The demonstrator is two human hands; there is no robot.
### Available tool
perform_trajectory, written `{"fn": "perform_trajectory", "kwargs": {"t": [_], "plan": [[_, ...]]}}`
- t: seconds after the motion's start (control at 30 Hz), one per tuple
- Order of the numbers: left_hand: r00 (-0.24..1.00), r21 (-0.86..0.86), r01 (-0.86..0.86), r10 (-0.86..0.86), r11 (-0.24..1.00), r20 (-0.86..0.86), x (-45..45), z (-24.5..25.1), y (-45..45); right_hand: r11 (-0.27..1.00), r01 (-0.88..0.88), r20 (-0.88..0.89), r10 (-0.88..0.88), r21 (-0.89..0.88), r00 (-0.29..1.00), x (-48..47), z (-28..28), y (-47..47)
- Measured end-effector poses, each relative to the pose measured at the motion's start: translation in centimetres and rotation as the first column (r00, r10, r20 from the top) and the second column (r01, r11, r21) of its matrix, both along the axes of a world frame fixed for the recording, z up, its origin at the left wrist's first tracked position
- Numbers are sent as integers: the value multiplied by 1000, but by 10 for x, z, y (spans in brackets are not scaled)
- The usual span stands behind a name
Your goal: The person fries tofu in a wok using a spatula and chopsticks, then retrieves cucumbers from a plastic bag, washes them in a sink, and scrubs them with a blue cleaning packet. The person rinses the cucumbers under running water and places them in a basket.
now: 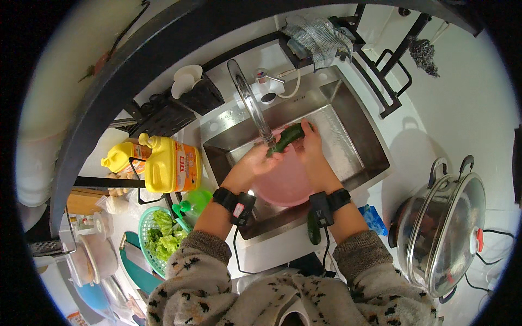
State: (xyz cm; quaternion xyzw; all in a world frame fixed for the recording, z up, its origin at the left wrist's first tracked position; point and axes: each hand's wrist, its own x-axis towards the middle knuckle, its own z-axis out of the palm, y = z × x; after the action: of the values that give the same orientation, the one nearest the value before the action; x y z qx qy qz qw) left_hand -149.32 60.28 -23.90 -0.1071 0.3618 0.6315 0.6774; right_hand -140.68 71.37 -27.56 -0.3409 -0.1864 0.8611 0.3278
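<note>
A dark green cucumber (291,137) is held at a slant beneath the spout of the chrome faucet (248,95). My left hand (261,158) grips its lower-left end, close to the spout's mouth. Around its upper-right end, the fingers of my right hand (310,142) are closed. Below both hands a pink plastic basin (285,185) sits inside the stainless steel sink (369,157), partly hidden by my forearms. A second dark green cucumber (313,229) lies at the sink's near edge, partly covered by the device on my right wrist.
Left of the sink stand yellow jugs (173,165), a green bottle (197,202) and a green colander (142,240) of lettuce (163,238). A large lidded steamer pot (442,236) is at right, near a blue packet (373,220). A black shelf frame (134,40) arches overhead.
</note>
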Motion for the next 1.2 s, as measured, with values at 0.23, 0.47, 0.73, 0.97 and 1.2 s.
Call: {"fn": "perform_trajectory", "kwargs": {"t": [0.23, 0.47, 0.73, 0.97, 1.2], "plan": [[866, -167, 41, -119, 985, -485, 5, -21, -10, 997, -15, 74, 9, 76, 997, 4, 6, -5], [349, -76, 196, -142, 978, -926, 9, -32, -50, 992, -38, 42, 34, 117, 999, -15, -11, -55], [406, -164, 95, -189, 982, -894, 12, -29, -67, 955, -298, 177, 295, -12, 939, -16, -18, -73], [837, -7, -121, 98, 993, -539, 23, -34, -25, 887, -460, 393, 412, 32, 822, -4, -12, -56], [917, 81, -290, 302, 953, -260, 10, -53, 4, 570, -507, 541, 126, 646, 831, 16, -10, -64]]}}
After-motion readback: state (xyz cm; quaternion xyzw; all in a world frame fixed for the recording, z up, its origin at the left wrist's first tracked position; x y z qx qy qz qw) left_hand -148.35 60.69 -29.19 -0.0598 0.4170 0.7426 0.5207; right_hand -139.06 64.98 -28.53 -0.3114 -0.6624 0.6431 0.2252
